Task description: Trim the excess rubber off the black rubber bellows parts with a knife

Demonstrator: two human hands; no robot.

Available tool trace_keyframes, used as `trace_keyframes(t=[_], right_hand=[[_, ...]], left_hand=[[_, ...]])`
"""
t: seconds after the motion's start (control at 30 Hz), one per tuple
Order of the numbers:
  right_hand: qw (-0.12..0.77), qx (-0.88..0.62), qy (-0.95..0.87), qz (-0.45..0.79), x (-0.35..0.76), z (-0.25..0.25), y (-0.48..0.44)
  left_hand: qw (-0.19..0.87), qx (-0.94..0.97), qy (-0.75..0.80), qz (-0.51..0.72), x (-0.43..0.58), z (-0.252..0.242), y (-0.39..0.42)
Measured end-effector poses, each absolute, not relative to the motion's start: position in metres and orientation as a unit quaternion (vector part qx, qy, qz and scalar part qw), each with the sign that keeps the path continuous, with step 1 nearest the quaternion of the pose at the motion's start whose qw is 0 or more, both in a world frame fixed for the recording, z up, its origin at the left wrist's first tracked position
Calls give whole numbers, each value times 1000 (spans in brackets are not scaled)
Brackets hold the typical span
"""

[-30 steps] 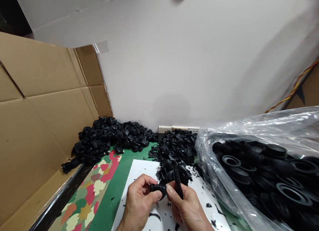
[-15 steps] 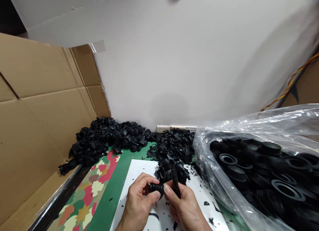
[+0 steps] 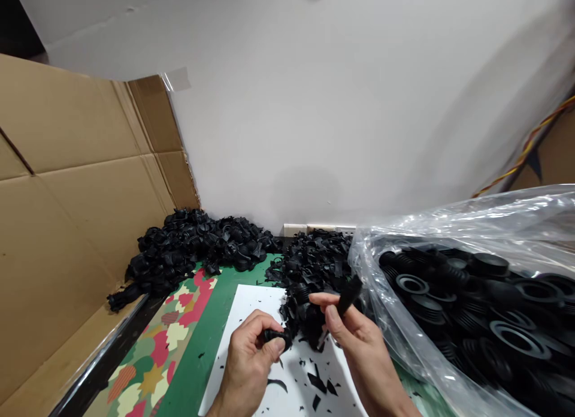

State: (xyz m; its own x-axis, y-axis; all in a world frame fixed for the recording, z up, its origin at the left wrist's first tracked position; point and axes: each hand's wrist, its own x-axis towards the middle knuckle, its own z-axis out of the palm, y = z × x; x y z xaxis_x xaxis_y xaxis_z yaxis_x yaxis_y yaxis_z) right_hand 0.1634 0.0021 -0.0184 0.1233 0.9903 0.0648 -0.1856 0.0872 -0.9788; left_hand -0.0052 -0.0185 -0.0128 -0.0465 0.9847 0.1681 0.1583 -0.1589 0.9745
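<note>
My left hand pinches a small black ribbed rubber bellows between thumb and fingers, over the white board. To its right, apart from the bellows, my right hand is closed round a black-handled knife. The handle tilts up and to the right, while the thin metal blade points down at the board. Black rubber scraps lie scattered on the board beneath both hands. Just beyond them is a heap of black trimmings.
A clear plastic bag at right holds many black ribbed rubber parts. A pile of black rubber pieces lies back left, by a cardboard panel. A patterned strip runs along the green surface. A wall stands behind.
My right hand has moved right, away from the bellows, and the knife in it now tilts to the right. My left hand stays nearly in place, still on the bellows.
</note>
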Motion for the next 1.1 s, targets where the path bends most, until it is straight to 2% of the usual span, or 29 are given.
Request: trace_keyframes(t=[0.1, 0.27, 0.57, 1.1], right_hand=[[598, -441, -473, 473, 166, -17, 1], [585, -395, -464, 535, 160, -23, -1], [594, -414, -541, 427, 153, -26, -8], [561, -403, -598, 407, 152, -23, -9]], left_hand=[[383, 575, 512, 510, -5, -13, -18], [359, 596, 519, 497, -5, -11, -20], [346, 596, 533, 491, -4, -11, -21], [340, 604, 534, 485, -2, -7, -23]])
